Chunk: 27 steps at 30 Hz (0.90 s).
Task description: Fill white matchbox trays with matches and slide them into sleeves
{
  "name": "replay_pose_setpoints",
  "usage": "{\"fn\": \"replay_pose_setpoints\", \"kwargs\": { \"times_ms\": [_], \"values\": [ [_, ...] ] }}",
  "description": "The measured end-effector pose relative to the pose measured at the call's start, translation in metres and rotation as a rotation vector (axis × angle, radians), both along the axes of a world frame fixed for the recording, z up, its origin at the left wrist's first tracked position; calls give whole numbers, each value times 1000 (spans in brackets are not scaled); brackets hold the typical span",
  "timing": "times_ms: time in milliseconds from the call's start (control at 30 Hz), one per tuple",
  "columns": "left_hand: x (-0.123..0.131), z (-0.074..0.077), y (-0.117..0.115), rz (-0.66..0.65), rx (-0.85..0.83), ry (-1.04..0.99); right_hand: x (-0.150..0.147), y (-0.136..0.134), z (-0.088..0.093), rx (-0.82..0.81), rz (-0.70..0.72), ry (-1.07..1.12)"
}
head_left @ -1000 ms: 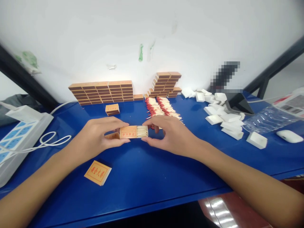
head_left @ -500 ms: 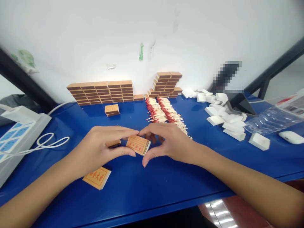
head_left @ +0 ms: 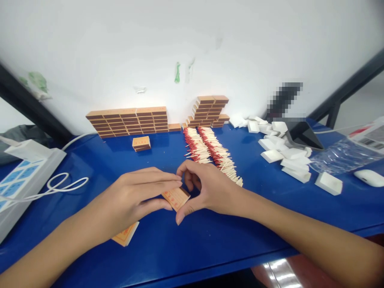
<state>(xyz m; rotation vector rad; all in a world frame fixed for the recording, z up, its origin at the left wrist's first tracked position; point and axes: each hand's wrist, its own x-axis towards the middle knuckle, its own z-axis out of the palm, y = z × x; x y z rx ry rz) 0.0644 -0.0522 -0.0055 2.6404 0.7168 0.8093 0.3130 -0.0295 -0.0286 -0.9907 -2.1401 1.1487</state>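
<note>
Your two hands meet over a blue table (head_left: 210,240). Your left hand (head_left: 135,196) lies with fingers stretched flat across the top of an orange matchbox (head_left: 177,198) and the thumb under it, pinching it. Your right hand (head_left: 210,188) curls thumb and forefinger round the box's right end. The box sits tilted, low over the table's middle and near its front edge.

Nothing lies between your hands and the rest of the table. Your left wrist half covers a second loose box (head_left: 126,236). Just behind your right hand, the loose matches (head_left: 210,150) run back toward the wall in two rows, red heads to the left. Farther back on the left stands a small stack of boxes (head_left: 141,143), apparently two.

Two piles of boxes stand against the wall: a long low one (head_left: 129,120) and a stepped one (head_left: 208,110). To the right lies a scatter of white trays (head_left: 282,150), too many and too overlapped to count. There is also one dark stand (head_left: 303,134), one clear plastic bag (head_left: 339,156) and one white mouse (head_left: 370,177). At far left sits one power strip (head_left: 21,176) with a looped white cable (head_left: 60,186).
</note>
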Motion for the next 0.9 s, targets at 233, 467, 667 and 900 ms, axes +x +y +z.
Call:
{"fn": "replay_pose_setpoints", "kwargs": {
  "times_ms": [233, 467, 667, 900],
  "values": [
    [-11, 17, 42, 344, 144, 148, 11, 12, 4, 259, -253, -23],
    [-18, 28, 128, 437, 144, 385, 21, 27, 4, 455, -359, -35],
    [-19, 20, 147, 444, 120, 409, 36, 39, 18, 591, -483, -85],
    [-26, 42, 76, 386, 119, 396, 74, 61, 32, 731, -635, -244]
  ]
}}
